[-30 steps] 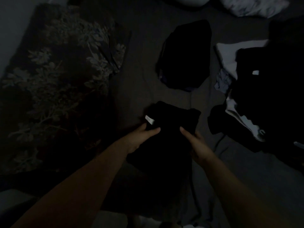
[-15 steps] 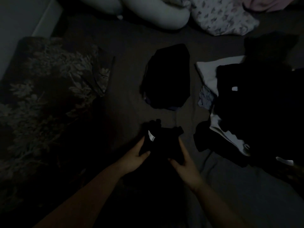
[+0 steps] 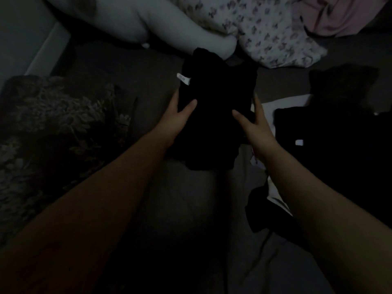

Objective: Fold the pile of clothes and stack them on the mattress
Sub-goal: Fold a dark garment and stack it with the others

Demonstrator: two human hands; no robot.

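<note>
The room is very dim. A folded black garment (image 3: 216, 98) with a small white tag (image 3: 183, 78) sits between my two hands over the grey mattress (image 3: 191, 200). My left hand (image 3: 180, 115) grips its left edge, thumb on top. On its right edge, my right hand (image 3: 254, 128) holds it with the thumb on top and fingers along the side. The dark pile of unfolded clothes (image 3: 339, 149) lies to the right, with a white piece (image 3: 284, 105) showing beneath it. I cannot tell whether black cloth below the garment is a separate stack.
A floral blanket (image 3: 53, 128) covers the left side. A white pillow (image 3: 152, 24), a patterned pillow (image 3: 267, 37) and a pink cloth (image 3: 343, 15) lie along the far edge. A wall (image 3: 19, 28) runs at the far left.
Both hands carried the folded black garment forward, away from me, to where the black stack lay. The view tilted up toward the pillows.
</note>
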